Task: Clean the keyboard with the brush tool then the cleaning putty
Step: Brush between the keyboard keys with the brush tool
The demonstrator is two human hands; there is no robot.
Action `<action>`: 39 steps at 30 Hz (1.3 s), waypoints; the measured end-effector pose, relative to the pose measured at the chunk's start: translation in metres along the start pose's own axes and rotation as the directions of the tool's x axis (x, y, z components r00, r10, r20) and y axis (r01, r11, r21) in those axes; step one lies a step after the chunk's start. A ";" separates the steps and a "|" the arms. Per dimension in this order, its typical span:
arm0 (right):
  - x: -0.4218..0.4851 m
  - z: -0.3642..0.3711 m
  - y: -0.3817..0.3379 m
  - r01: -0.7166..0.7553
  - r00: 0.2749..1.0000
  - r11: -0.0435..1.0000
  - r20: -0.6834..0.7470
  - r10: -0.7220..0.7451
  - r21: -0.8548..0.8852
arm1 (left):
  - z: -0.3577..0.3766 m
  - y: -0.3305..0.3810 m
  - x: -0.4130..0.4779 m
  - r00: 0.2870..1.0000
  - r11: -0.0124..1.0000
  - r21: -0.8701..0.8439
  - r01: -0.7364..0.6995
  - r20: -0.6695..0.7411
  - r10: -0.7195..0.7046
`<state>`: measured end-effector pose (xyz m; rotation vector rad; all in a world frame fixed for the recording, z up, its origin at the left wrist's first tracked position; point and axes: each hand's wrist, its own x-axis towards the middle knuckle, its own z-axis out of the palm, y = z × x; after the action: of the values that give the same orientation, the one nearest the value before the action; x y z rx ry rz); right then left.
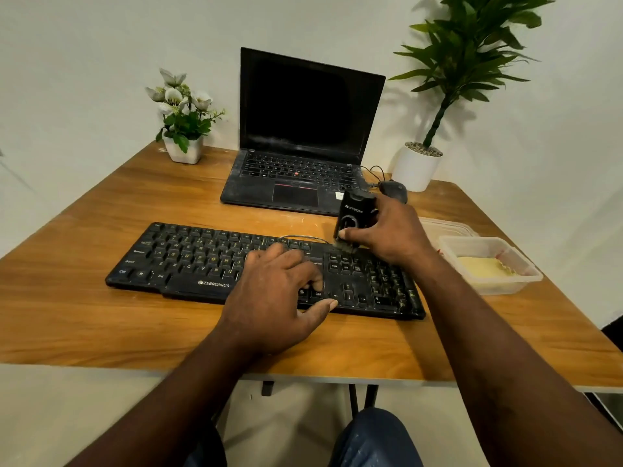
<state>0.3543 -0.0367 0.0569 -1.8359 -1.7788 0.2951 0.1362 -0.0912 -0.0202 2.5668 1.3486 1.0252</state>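
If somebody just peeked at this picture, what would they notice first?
Probably the two hands: the right hand grips a black brush tool, bristles at the far edge of the black keyboard, while the left hand presses on the keys. Behind stands an open laptop with a dark screen, and a clear tub of yellowish putty sits to the right.

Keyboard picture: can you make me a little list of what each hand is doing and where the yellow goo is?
left hand: rests on the keys of the keyboard, near the middle
right hand: holds the black brush tool upright, bristles down at the keyboard's far edge
putty: yellow, in a clear tub right of the keyboard
behind: laptop, mouse
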 end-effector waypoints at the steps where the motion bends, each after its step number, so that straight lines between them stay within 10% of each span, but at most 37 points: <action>1: 0.001 -0.003 0.002 -0.018 0.999 1.000 -0.048 0.018 -0.002 | 0.000 0.000 0.000 1.000 1.000 0.000 0.000 0.002 0.000; 7: -0.023 -0.014 0.010 -0.036 0.952 0.979 0.305 -0.028 0.203 | 0.001 0.000 0.001 1.000 1.000 -0.003 0.005 0.026 -0.005; 12: -0.013 -0.018 0.014 -0.011 0.997 0.999 -0.071 0.008 -0.046 | 0.000 -0.001 0.000 0.999 1.000 -0.002 0.007 0.041 -0.007; 17: -0.022 -0.023 0.010 0.009 0.973 0.992 0.229 -0.039 0.130 | 0.000 0.000 0.000 0.999 1.000 0.008 0.015 0.048 -0.016; 23: -0.015 -0.028 0.015 0.060 0.998 0.991 -0.025 -0.063 -0.120 | 0.000 -0.001 0.000 0.999 1.000 -0.002 0.007 0.032 -0.007; 30: -0.026 0.000 -0.008 0.373 0.925 0.916 0.136 -0.355 -0.148 | 0.001 -0.002 0.000 1.000 1.000 0.004 -0.002 0.014 0.002; 39: -0.031 -0.042 0.034 0.244 0.963 0.964 0.146 -0.228 -0.105 | 0.001 0.000 0.000 1.000 1.000 -0.002 0.012 0.017 -0.012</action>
<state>0.4021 -0.0752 0.0669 -1.6949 -2.1286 0.2239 0.1368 -0.0914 -0.0206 2.5565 1.3561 1.0000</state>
